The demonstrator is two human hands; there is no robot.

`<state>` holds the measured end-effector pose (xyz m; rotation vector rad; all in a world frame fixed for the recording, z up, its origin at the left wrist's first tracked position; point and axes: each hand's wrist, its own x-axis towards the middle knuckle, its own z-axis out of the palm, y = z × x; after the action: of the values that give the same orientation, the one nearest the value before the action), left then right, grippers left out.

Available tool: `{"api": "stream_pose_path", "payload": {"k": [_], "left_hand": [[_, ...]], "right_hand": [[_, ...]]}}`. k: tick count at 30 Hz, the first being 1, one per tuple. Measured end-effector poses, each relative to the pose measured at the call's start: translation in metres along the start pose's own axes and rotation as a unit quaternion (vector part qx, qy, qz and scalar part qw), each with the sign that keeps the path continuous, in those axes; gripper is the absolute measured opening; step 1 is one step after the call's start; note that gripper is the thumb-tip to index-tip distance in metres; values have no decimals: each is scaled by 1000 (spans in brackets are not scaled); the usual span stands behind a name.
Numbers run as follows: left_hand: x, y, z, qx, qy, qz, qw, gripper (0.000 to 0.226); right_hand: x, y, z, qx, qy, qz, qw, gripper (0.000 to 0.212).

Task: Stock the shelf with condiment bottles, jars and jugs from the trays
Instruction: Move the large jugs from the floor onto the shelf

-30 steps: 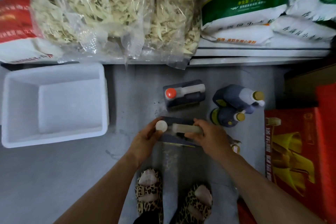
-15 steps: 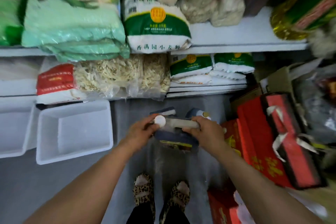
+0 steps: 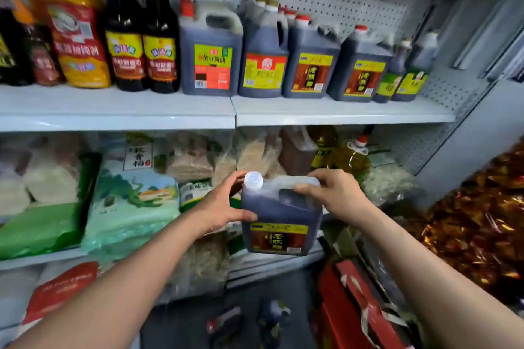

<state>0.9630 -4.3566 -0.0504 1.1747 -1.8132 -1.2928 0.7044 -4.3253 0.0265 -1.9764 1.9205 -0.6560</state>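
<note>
Holding a dark jug [image 3: 282, 215] up in front of the shelves, I have both hands on it. My left hand [image 3: 224, 204] cups the jug's left side just under the white cap [image 3: 253, 180], thumb lying across the front and fingers wrapped behind. My right hand [image 3: 337, 195] grips the handle on top, fingers curled over it. The jug is upright, tipped a little to the left, with its yellow and brown label [image 3: 279, 236] facing me. It is in the air, touching no shelf, level with the middle shelf and below the upper shelf [image 3: 340, 113].

On that upper shelf I see a row of dark jugs with red caps; two of them [image 3: 310, 65] [image 3: 361, 68] carry the same kind of label as the one I hold. Left of these stand two more jugs [image 3: 211, 51] [image 3: 263, 54] with other labels, then two tall dark bottles [image 3: 141, 37] and a yellow bottle with a red label [image 3: 75, 34]. At the right end of the row are small green-labelled bottles [image 3: 408, 76].

Behind the jug, the middle shelf holds bags of dry goods [image 3: 127, 207] and a bottle of yellow oil [image 3: 351, 159]. Red boxes [image 3: 357, 306] sit low on my right, blurred.
</note>
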Motion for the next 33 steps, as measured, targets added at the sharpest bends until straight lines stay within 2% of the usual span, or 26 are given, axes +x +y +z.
{"api": "stream_pose_path", "payload": {"k": [3, 8, 12, 17, 25, 26, 27, 29, 30, 33], "left_hand": [[20, 55, -13, -6, 24, 63, 998, 90], [52, 133, -24, 18, 50, 123, 991, 86], [89, 180, -25, 58, 58, 165, 983, 78], [156, 226, -21, 112, 92, 183, 972, 76], [259, 259, -11, 138, 168, 157, 963, 79], [271, 260, -8, 148, 173, 148, 962, 84], [283, 262, -5, 154, 177, 141, 962, 92], [304, 266, 5, 164, 189, 126, 960, 104], [313, 269, 11, 174, 196, 118, 958, 106], [341, 274, 36, 177, 199, 109, 958, 95]], "right_hand": [[10, -22, -52, 31, 55, -12, 998, 37], [38, -31, -117, 68, 117, -32, 990, 44], [69, -21, -161, 53, 130, -58, 988, 32], [138, 11, -204, 96, 146, -98, 980, 37], [268, 63, -241, 118, 124, -160, 972, 82], [281, 70, -244, 118, 120, -166, 972, 80], [291, 77, -248, 118, 120, -172, 971, 69], [305, 91, -259, 111, 122, -185, 969, 31], [313, 99, -264, 103, 116, -195, 968, 24], [336, 133, -273, 108, 108, -219, 964, 26]]}}
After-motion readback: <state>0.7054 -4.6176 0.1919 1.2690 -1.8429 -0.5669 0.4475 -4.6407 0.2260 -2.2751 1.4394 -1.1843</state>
